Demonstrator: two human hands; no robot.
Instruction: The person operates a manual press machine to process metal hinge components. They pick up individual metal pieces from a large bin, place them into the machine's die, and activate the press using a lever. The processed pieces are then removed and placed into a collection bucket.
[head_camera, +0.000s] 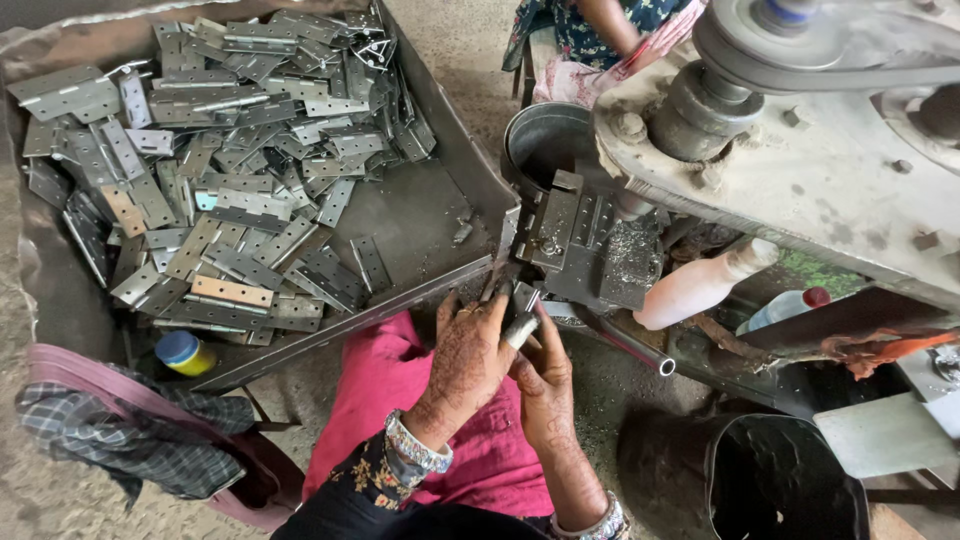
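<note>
My left hand (468, 358) and my right hand (545, 378) meet just below the metal jig (585, 245) of a drilling machine. Together they pinch a small shiny metal hinge piece (521, 328), held at the jig's lower left corner. Both hands carry dark patterned markings, and each wrist wears a bracelet. A large metal tray (420, 215) to my left holds a heap of several flat grey hinges (220, 170). Metal shavings lie on the jig's right side.
The machine's grey body with a pulley and belt (800, 50) fills the upper right. A pink bottle (700, 285) and a red-capped bottle (785, 305) lie under it. A black bucket (780, 480) sits lower right, a metal bucket (545, 140) behind the jig. Another person sits beyond.
</note>
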